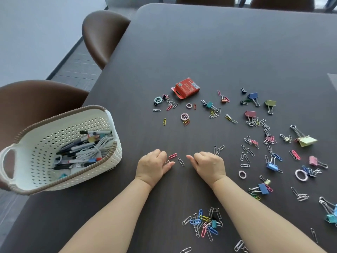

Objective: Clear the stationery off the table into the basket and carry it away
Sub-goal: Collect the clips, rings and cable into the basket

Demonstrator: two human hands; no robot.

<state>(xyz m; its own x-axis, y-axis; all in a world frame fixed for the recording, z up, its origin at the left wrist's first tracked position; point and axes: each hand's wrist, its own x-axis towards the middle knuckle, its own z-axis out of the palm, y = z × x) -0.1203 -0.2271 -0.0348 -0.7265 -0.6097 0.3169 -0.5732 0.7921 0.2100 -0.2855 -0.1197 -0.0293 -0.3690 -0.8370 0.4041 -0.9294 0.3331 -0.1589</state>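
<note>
Paper clips and binder clips lie scattered over the dark table [209,52]. My left hand [154,166] rests on the table with fingers curled around some silver paper clips at its fingertips. My right hand [208,164] sits beside it, fingers curled, thumb out; what it holds is hidden. Between the hands lie a pink paper clip [172,155] and a silver paper clip [181,161]. The white perforated basket [109,157] with a brown rim stands at the table's left edge, holding pens and a white cable. A red cardboard box [186,88] lies farther back.
A pile of coloured paper clips [204,223] lies between my forearms. Binder clips, such as a yellow one [307,141] and a blue one [253,96], spread to the right. Two brown chairs [102,35] stand at the table's left side.
</note>
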